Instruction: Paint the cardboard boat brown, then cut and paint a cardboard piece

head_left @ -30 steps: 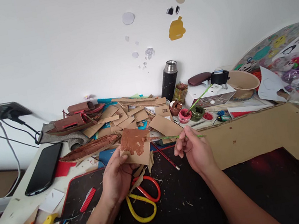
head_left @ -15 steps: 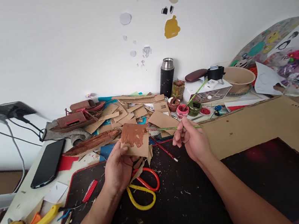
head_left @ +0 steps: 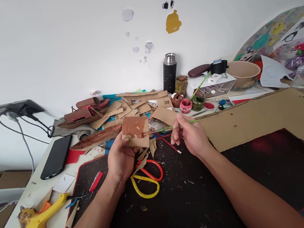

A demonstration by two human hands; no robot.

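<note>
A square cardboard piece (head_left: 135, 132) is held up by my left hand (head_left: 120, 159), thumb on its front near the lower left corner. Brown paint covers its upper part with a ragged lower edge; bare cardboard shows below. My right hand (head_left: 188, 135) pinches a thin green-handled brush (head_left: 166, 128) between thumb and fingers. The brush lies nearly level, its tip against the painted face. Beyond my right hand stand open paint jars: brown (head_left: 178, 99), pink-red (head_left: 186, 106) and dark green (head_left: 198, 103). A second green brush (head_left: 201, 84) leans in the pink-red jar.
Scissors (head_left: 148, 179) with red and yellow handles and a red pencil (head_left: 168, 143) lie on the black mat (head_left: 184, 202). A yellow glue gun (head_left: 42, 222) and phone (head_left: 56, 157) are left. Cardboard scraps, a brown model boat (head_left: 82, 116) and a black flask (head_left: 170, 74) stand behind.
The view has tilted down and shifted slightly left. My right hand and the brush have moved left relative to the cardboard, with the tip now further in over the painted face.
</note>
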